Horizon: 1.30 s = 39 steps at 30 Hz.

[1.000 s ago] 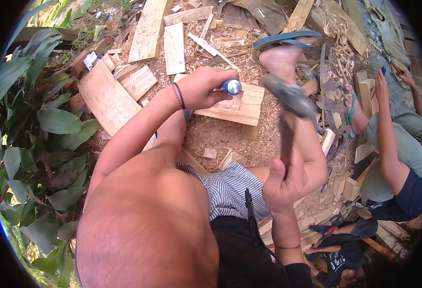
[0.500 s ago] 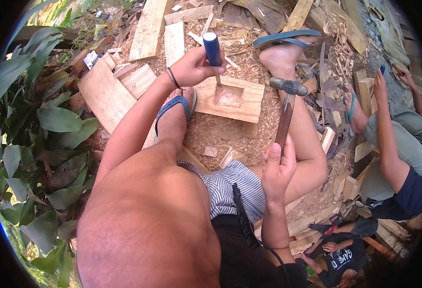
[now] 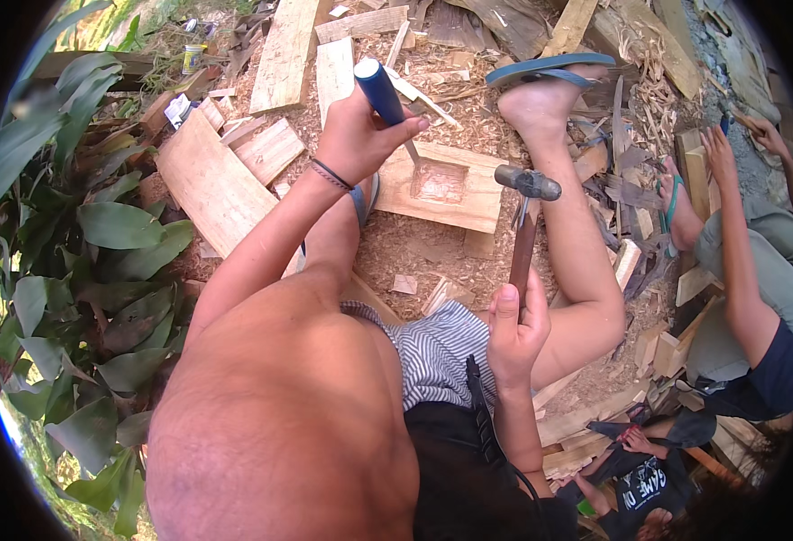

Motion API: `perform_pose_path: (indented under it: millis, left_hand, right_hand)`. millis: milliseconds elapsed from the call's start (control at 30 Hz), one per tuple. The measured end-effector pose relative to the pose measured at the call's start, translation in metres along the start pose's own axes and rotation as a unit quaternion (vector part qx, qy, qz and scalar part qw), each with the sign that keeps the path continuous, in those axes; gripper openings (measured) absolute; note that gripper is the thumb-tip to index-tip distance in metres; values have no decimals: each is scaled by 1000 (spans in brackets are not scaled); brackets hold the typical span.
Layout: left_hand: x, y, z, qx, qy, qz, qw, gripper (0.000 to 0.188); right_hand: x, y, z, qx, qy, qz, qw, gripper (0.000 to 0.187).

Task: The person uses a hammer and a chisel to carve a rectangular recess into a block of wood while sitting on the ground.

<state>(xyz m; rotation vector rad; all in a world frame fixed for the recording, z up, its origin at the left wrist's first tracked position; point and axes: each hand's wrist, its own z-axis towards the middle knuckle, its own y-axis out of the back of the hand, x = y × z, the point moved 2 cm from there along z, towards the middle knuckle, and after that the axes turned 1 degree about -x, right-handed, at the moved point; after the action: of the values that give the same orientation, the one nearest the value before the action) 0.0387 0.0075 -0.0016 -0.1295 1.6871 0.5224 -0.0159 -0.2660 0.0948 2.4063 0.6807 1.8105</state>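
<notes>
A board (image 3: 482, 200) with a squarish recess (image 3: 439, 184) cut into it lies on shaving-strewn ground between a seated person's feet, a support (image 3: 479, 243) showing under its near edge. At the recess's left side stands a chisel (image 3: 379, 92), its blue handle wrapped in the left hand (image 3: 353, 135), thumb and fingers closed low on the grip; whether the tip bites the wood is too small to tell. The right hand (image 3: 518, 334) clasps the lower handle of a hammer (image 3: 522, 257), its head held up by the board's right end in this view, apart from the chisel.

A glancing blow could land on the left hand, its fingers being close below the chisel's struck end. With the blade on a slant, the tip could also skid or split the recess wall, and the bare right leg (image 3: 586, 288) and sandalled right foot (image 3: 540, 95) have little protection.

The chisel's long axis leans, butt up and left, tip down and right toward the recess. The board's runs left to right, dipping slightly rightward; the hammer's handle points away from the person, its head set crosswise.

Planks (image 3: 211, 185) and leafy plants (image 3: 121, 225) flank the left; a co-worker (image 3: 757, 261) sits at right.
</notes>
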Motion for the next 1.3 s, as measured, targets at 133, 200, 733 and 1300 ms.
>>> perform_pose_path:
  millis: [133,200,733,1300]
  left_hand:
    - [-16,-10,-9,-21,-51,76,996,36]
    - [-24,-14,-13,-37,-83,127,988,37]
    - [-27,-30,-15,-16,-140,175,974,31]
    - [51,7,-28,-177,185,-264,930,23]
  right_hand:
    - [5,0,4,18,6,8,1000,42]
    - [11,1,7,26,20,-5,999,43]
    - [96,-4,50,0,295,-195,935,39]
    - [19,10,26,19,12,-43,999,39]
